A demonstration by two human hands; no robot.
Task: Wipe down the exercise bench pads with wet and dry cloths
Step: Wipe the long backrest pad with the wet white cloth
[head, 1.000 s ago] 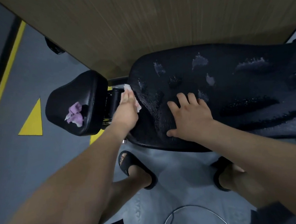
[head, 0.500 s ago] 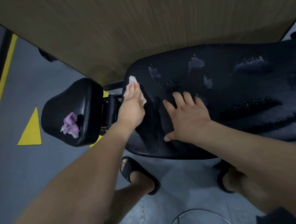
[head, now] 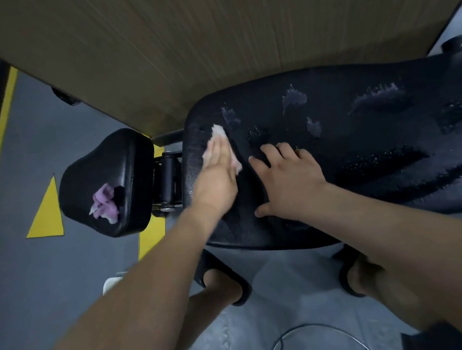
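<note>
Wet pad [head: 358, 138] — left hand [head: 216, 176], cloth [head: 218, 132] moved inward

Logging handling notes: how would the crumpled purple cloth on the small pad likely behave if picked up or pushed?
The purple cloth lies bunched in irregular folds, so probably floppy, draping when lifted. It looks thin, likely light. Loose on the glossy small pad, it may slide if pushed.

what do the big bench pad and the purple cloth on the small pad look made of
Big bench pad: probably black vinyl or faux leather, grainy finish; water sits on it in beads and patches. Purple cloth: soft fabric, crumpled into folds; weave too small to tell.
</note>
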